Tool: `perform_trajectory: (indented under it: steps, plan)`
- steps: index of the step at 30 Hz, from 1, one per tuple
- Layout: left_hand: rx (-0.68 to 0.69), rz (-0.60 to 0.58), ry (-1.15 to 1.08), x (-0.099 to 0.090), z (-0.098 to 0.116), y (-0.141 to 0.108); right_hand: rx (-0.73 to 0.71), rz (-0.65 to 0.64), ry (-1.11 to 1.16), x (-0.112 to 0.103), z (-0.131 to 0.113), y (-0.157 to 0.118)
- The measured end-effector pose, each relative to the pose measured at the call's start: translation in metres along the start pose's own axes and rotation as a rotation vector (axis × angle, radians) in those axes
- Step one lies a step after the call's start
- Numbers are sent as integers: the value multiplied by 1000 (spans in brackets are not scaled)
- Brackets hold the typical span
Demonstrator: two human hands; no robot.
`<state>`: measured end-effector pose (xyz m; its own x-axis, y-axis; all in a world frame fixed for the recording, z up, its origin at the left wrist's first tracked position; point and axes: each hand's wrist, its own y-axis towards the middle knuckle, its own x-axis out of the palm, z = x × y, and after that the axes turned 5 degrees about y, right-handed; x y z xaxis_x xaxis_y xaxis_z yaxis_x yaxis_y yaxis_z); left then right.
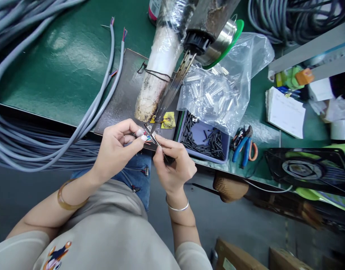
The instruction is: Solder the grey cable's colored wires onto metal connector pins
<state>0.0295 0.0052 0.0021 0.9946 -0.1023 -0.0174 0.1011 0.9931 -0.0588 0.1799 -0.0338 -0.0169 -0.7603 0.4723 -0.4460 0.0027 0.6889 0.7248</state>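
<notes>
My left hand (pixel 118 144) is closed in a pinch on the thin coloured wires (pixel 148 138) at one end of a small multi-pin connector (pixel 151 134). My right hand (pixel 174 157) pinches the connector's other end. A thin dark line runs along those right fingertips; what it is I cannot make out. Just above the connector, a mounted soldering iron (pixel 175 84) slants down with its tip very close to the pins; contact is unclear. A yellow sponge (pixel 168 120) lies behind my fingertips on the dark work mat (pixel 124 90).
Grey cables (pixel 76 127) loop along the left. A wrapped white tube (pixel 158 63) and solder spool (pixel 221 41) stand over the mat. To the right are a tray (pixel 227 144) of black sleeves, a plastic bag (pixel 217 86) of connectors, pliers (pixel 242 146), a notepad (pixel 286 112) and a fan (pixel 304 168).
</notes>
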Motion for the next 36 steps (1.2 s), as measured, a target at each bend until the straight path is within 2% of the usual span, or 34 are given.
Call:
perform_trajectory:
  steps: [8, 26, 32, 36]
  plan:
    - [38, 6, 2, 3, 3, 1, 13, 18, 71, 0, 2, 0]
    - [-16, 15, -10, 3, 9, 2, 7, 10, 45, -1, 2, 5]
    - [-44, -5, -4, 0, 7, 3, -38, -24, 38, -1, 0, 5]
    - [-44, -10, -6, -1, 6, 2, -15, -13, 29, -1, 0, 3]
